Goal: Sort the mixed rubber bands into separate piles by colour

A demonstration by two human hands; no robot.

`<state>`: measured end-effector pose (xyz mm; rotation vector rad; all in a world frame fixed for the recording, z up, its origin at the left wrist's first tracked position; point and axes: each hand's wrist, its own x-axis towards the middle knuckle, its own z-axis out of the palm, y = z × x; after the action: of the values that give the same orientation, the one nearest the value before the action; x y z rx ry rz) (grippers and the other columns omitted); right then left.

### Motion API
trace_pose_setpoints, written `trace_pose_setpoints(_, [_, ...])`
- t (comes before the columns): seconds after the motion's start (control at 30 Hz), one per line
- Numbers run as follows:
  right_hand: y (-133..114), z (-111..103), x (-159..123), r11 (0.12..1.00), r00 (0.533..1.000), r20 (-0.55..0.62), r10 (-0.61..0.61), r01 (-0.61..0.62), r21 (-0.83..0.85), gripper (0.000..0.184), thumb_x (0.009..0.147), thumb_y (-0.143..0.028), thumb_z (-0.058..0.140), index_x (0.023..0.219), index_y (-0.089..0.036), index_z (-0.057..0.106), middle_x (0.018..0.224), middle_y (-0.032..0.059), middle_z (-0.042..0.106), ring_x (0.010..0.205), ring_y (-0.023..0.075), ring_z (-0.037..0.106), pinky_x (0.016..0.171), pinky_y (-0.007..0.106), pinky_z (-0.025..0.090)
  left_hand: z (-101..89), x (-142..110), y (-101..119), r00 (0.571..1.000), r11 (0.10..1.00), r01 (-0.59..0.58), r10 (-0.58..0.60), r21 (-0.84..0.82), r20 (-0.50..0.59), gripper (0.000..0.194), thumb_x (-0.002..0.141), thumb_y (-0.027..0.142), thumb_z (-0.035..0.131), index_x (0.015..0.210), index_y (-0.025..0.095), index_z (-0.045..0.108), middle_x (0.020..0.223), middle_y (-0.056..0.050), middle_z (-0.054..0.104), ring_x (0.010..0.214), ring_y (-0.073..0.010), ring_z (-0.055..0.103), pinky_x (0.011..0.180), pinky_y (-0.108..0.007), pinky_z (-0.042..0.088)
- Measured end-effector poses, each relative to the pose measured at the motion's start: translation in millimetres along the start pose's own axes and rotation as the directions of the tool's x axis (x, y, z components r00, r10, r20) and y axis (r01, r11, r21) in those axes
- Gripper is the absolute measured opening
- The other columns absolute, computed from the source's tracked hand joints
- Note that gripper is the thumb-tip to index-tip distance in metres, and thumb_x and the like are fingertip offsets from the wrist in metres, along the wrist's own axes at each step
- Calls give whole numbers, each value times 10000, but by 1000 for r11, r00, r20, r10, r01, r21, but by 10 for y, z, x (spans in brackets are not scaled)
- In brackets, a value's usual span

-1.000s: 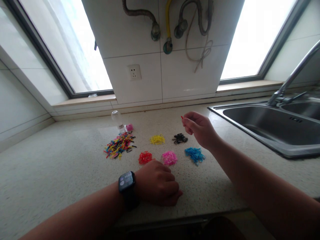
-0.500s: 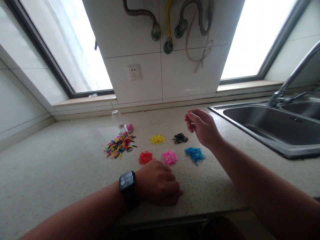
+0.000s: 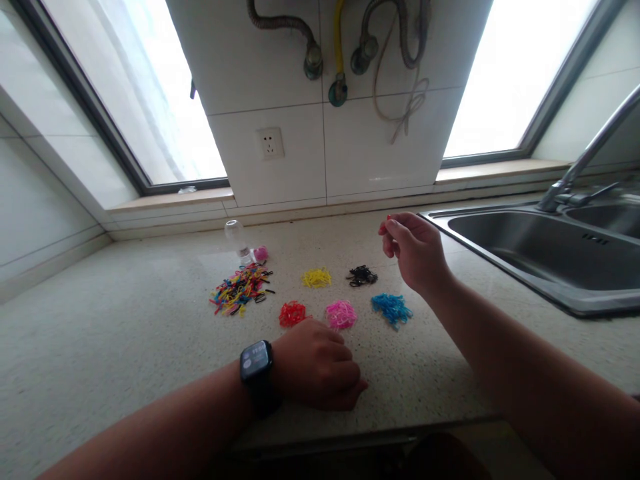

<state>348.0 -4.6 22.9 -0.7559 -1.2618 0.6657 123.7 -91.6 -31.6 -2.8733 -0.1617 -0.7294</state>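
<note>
My right hand [image 3: 413, 252] is raised above the counter, pinching a small red rubber band [image 3: 389, 217] between thumb and fingertips. It hovers just right of a black band pile [image 3: 361, 275]. My left hand [image 3: 317, 365], with a dark watch [image 3: 255, 362] on the wrist, rests on the counter as a closed fist; what it holds, if anything, is hidden. Ahead of it lie sorted piles: red [image 3: 291, 313], pink [image 3: 341, 314], blue [image 3: 391, 308], yellow [image 3: 316, 277]. A mixed heap of coloured bands [image 3: 240, 289] lies to the left.
A small clear bottle [image 3: 237, 239] with a pink cap [image 3: 260, 253] lies behind the mixed heap. A steel sink [image 3: 545, 250] with a tap [image 3: 585, 160] fills the right side. A wall socket [image 3: 271, 143] and hoses [image 3: 340, 60] are on the tiled wall.
My right hand has risen and drifted right, away from the piles, still pinching the red band. The left fist has stayed put.
</note>
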Motion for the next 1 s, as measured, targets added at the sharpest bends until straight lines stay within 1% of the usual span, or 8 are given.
trace_pose_setpoints(0.07, [-8,1,0,1000,1000,-7,-10,10,5,97,835,-272,637,760,-214,615,706,-11,610,466,73,436,387,240,318,2,1,-3,1000,1000,-4,4,-4,9,357,938,294,531,598,189,512,518,19,536,487,-112,492,467,-315,256])
trace_pose_setpoints(0.17, [-16,8,-9,1000,1000,13,-10,9,30,95,850,-279,626,778,-217,620,757,1,631,479,76,453,391,240,338,9,5,-4,1000,1000,2,-2,-11,-12,363,938,291,528,590,189,507,506,23,526,483,-113,486,465,-315,259])
trace_pose_setpoints(0.33, [-13,20,-25,1000,999,40,-13,13,1,115,878,-316,613,804,-227,610,808,11,652,485,79,476,387,239,355,23,6,-5,999,1000,4,-4,-2,-37,359,929,308,536,591,191,510,502,29,525,483,-117,479,458,-316,257])
trace_pose_setpoints(0.43, [-18,39,-36,1000,998,57,12,-13,21,115,877,-332,620,829,-232,591,859,22,690,503,87,519,387,237,366,31,3,-8,999,1000,1,-1,-7,-41,350,925,312,542,598,192,516,508,32,532,486,-119,476,454,-319,264])
trace_pose_setpoints(0.57, [-39,72,-68,995,991,110,75,-83,63,121,858,-328,650,852,-229,581,753,15,698,487,97,546,382,232,364,38,1,-12,999,1000,-1,1,-15,-42,352,932,317,533,602,192,518,508,32,524,486,-118,469,455,-318,278])
trace_pose_setpoints(0.67, [-52,90,-91,995,986,154,70,-80,62,132,837,-313,680,815,-221,588,690,-7,660,478,89,536,383,225,366,42,1,-12,1000,1000,-2,2,-7,-25,365,945,317,516,601,192,521,505,29,518,488,-118,469,456,-318,272])
trace_pose_setpoints(0.77, [-50,102,-104,996,981,183,71,-80,41,140,824,-304,695,780,-217,594,678,-15,639,485,86,530,383,223,365,49,0,-9,1000,1000,-7,7,-2,-26,366,943,316,510,599,192,519,502,29,515,484,-119,471,453,-316,259])
trace_pose_setpoints(1.0, [-24,145,-143,993,961,253,113,-116,-2,133,790,-313,737,799,-207,656,710,3,679,491,83,505,395,230,368,47,16,8,999,1000,-10,10,14,-36,381,935,322,519,578,189,513,492,26,525,473,-118,492,443,-308,249])
